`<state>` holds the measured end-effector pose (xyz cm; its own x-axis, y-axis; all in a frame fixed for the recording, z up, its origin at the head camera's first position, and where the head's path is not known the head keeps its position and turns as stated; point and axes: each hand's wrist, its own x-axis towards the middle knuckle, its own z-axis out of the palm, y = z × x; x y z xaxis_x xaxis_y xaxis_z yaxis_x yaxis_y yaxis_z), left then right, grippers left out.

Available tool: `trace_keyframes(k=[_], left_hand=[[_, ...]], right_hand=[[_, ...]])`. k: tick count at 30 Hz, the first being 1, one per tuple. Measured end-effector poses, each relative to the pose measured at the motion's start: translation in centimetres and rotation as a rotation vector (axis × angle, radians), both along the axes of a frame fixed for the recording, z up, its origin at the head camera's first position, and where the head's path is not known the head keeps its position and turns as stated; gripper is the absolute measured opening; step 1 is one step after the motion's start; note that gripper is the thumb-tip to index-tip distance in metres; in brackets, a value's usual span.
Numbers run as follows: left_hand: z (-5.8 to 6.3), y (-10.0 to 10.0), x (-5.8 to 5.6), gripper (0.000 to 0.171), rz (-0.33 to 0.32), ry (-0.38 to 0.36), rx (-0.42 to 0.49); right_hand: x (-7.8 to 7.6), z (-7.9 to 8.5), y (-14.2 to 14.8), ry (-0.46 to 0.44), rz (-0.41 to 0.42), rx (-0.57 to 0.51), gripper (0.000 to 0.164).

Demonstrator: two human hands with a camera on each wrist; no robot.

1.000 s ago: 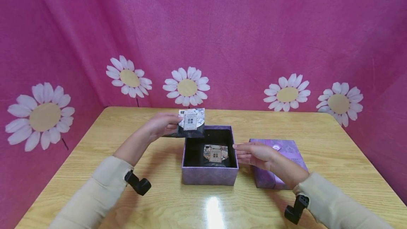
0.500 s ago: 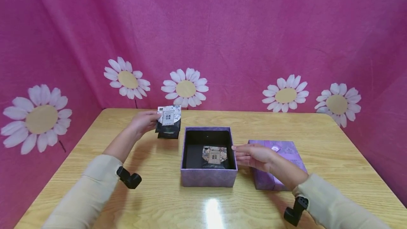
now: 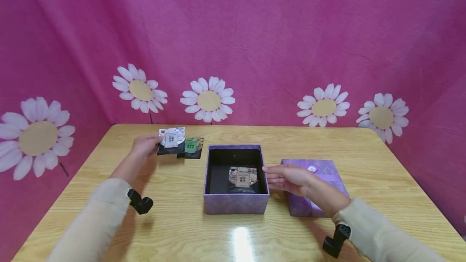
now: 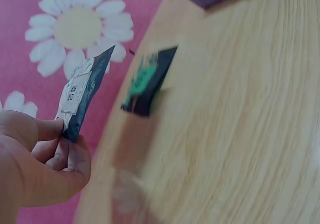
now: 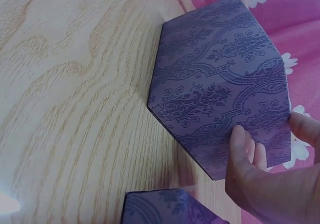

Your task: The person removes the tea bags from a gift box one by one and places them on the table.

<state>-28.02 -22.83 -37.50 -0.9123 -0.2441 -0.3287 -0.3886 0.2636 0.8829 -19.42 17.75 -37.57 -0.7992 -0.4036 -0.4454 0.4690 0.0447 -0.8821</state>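
L grip pinches pkt; R grip, unclenched, touches box; inner pkt: headcam only.

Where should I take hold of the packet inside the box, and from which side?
I'd pinch the packet by its far-left corner, coming from above: the box is open-topped, with bare space around that corner. The packet's near and right edges look crowded by the box.

Pink backdrop, apparently cloth, with white daisies; wood-grain table, glare patch.
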Motion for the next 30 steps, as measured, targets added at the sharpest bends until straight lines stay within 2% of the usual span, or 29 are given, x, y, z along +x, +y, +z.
trace_keyframes(k=[8, 14, 21, 25, 30], left_hand=[[-1.4, -1.4, -0.9, 0.043, 0.021, 0.027, -0.302], [-2.2, -1.8, -1.4, 0.041, 0.008, 0.003, -0.399], [-3.1, -2.2, -1.5, 0.038, -0.005, 0.033, -0.545], [-3.5, -2.1, -1.7, 0.037, 0.023, 0.068, -0.567], [-3.4, -1.9, -2.0, 0.037, 0.102, 0.073, -0.514]], right_hand=[[0.0, 0.1, 0.0, 0.003, -0.009, 0.002, 0.044], [0.1, 0.1, 0.1, 0.004, -0.015, 0.025, 0.048], [0.2, 0.0, 0.0, -0.005, -0.001, 0.031, 0.046], [0.2, 0.1, 0.2, -0.003, 0.015, 0.028, 0.042], [0.2, 0.2, 0.4, -0.004, 0.016, 0.023, 0.038]])
